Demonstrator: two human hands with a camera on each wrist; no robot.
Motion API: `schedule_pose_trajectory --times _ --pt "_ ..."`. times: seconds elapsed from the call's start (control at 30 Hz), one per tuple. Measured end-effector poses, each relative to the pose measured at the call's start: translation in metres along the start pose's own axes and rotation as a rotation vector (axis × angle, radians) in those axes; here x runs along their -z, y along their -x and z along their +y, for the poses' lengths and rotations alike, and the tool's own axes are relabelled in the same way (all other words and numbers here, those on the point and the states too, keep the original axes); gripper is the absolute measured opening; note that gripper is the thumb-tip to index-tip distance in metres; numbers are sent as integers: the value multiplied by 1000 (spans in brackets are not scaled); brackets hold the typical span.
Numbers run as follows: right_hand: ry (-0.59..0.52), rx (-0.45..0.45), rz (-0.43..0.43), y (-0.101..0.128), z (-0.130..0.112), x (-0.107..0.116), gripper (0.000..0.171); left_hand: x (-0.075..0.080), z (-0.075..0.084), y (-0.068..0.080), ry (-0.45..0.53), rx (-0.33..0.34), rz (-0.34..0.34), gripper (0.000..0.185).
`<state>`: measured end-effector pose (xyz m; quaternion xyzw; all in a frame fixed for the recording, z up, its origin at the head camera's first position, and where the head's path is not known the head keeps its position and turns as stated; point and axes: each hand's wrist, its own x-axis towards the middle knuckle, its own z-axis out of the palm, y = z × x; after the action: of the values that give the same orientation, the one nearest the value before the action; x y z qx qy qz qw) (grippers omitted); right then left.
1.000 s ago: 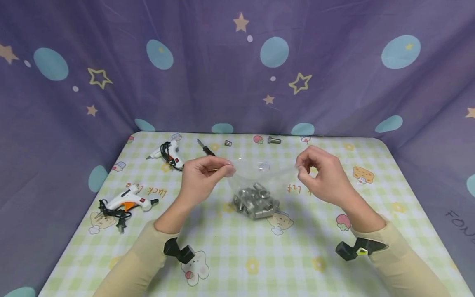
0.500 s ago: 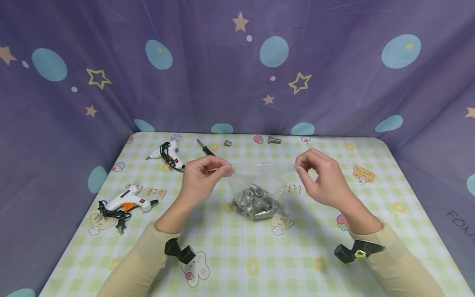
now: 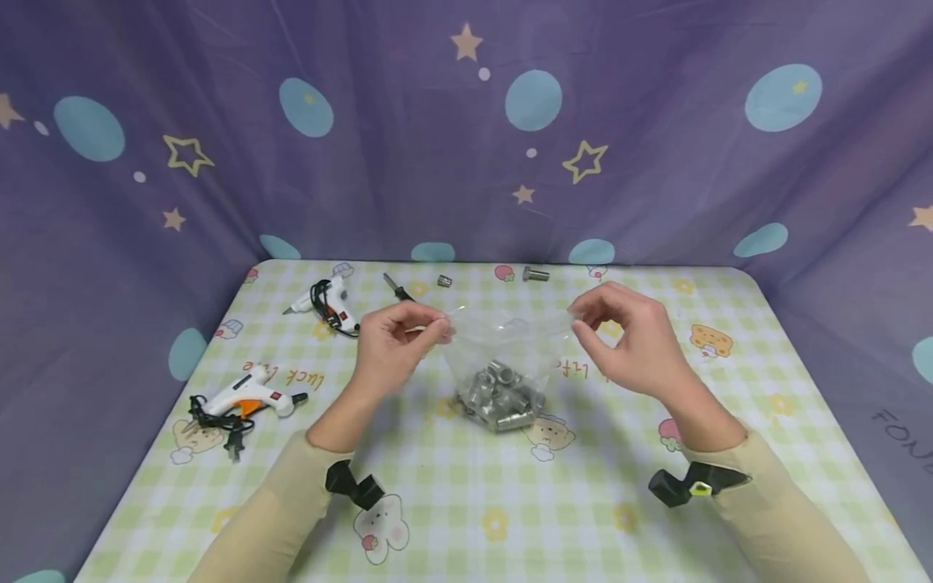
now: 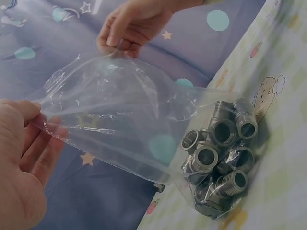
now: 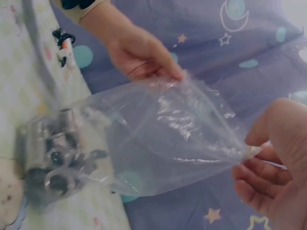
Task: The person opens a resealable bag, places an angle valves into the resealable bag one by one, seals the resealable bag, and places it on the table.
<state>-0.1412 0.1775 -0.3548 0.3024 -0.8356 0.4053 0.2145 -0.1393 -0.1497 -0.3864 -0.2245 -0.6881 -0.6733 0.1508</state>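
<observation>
A clear plastic bag (image 3: 503, 328) stands upright at the middle of the table, its mouth spread between both hands. Threaded metal pipe fittings (image 3: 503, 397) fill its bottom, several of them showing their open ends in the left wrist view. My left hand (image 3: 394, 344) pinches the bag's left upper corner between thumb and fingers. At the opposite upper corner my right hand (image 3: 634, 344) pinches the film, with the thumb and index fingertips on the edge in the right wrist view. The bag's upper part is slack and creased above the fittings.
Two white glue guns with black cords lie at the left, one farther back (image 3: 335, 304) and one nearer (image 3: 255, 397). Along the far side are a black-handled tool (image 3: 397, 287), a small metal fitting (image 3: 445, 281) and a bolt (image 3: 535, 274). A purple curtain (image 3: 408, 146) hangs behind.
My right hand has shifted slightly left, closer to the left hand. The bag's mouth, stretched fairly straight half a second ago, is slacker now. The fittings stay in place.
</observation>
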Motion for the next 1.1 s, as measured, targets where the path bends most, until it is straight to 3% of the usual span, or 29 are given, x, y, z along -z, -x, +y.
schedule_pose_trajectory --times 0.2,0.4,0.63,0.77,1.1 --pt "75 46 -48 -25 -22 -6 18 -2 -2 -2 17 -2 24 5" --pt "89 83 -250 -55 -49 -21 28 -4 -1 -3 17 19 37 6" --pt "116 118 -421 -78 -62 -47 15 -5 -3 -4 55 -16 10 7" --pt "127 142 -453 -84 -65 -56 4 -5 -4 -4 55 -23 5 7" --pt "72 120 -432 -85 -62 -62 5 -5 -2 -3 -6 -9 19 6"
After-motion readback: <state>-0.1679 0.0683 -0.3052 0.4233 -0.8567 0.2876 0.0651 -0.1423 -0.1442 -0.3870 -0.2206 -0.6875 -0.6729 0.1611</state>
